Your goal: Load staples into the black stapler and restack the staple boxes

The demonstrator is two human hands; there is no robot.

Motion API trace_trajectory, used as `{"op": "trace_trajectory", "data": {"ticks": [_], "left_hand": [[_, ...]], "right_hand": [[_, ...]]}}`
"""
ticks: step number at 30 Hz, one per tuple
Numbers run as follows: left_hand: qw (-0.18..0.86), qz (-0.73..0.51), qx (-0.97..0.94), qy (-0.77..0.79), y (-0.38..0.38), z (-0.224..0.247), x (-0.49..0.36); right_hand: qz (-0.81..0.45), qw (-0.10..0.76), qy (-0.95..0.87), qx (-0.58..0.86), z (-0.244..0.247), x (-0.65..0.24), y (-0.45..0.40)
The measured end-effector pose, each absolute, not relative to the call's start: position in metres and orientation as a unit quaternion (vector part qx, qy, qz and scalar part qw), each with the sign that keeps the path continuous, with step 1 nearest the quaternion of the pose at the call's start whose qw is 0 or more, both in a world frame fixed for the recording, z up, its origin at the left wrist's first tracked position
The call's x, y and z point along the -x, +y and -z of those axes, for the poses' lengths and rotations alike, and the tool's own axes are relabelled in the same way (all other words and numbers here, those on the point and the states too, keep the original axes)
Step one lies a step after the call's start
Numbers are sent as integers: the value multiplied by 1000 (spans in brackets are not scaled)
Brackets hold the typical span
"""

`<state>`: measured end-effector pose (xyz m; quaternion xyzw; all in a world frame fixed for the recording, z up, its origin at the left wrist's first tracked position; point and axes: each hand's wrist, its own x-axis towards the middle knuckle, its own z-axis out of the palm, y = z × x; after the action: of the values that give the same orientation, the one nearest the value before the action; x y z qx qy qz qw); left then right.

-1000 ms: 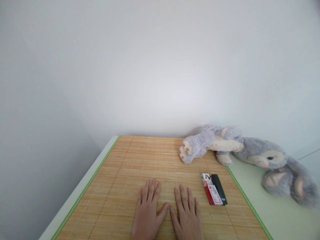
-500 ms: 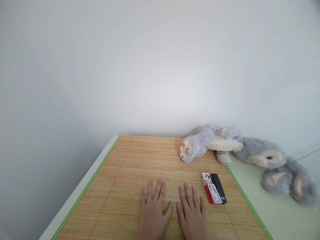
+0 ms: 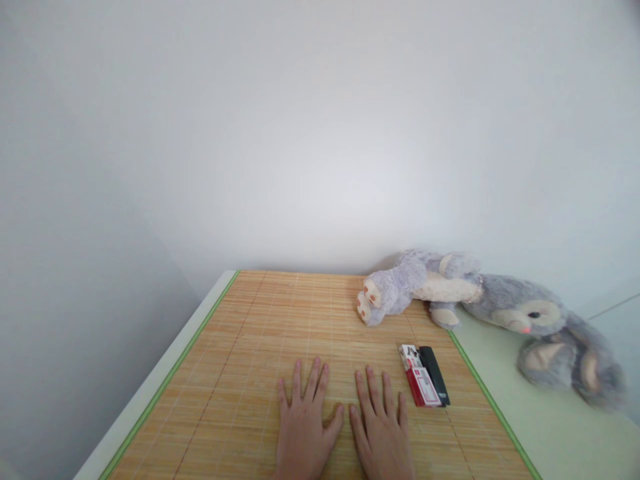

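Observation:
Palm down on the bamboo mat (image 3: 240, 387), my left hand (image 3: 305, 427) lies flat with its fingers spread and nothing in it. Beside it, my right hand (image 3: 383, 430) also rests flat on the mat, fingers apart and holding nothing. Just beyond my right hand, to its right, is a small red and white box (image 3: 423, 383) with printing on it. A black stapler (image 3: 435, 375) lies along the box's right side; the two seem to touch.
A grey and cream plush rabbit (image 3: 445, 290) lies on its side against the wall at the back right, its ears reaching past the mat. The mat has a green border, and the pale tabletop (image 3: 560, 393) shows on the right.
The whole view has shifted very slightly, with everything a little further left. Both hands stay flat in the same place on the mat.

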<state>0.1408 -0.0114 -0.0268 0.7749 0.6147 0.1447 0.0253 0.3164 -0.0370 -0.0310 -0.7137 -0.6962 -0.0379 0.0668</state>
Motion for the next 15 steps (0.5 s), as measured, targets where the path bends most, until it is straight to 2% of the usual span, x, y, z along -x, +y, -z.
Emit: {"op": "trace_trajectory", "data": {"ticks": [15], "left_hand": [[61,-149,-768,620,-11,22,-142]], "right_hand": [[32,118,-701,703,40,-321,-37]]}}
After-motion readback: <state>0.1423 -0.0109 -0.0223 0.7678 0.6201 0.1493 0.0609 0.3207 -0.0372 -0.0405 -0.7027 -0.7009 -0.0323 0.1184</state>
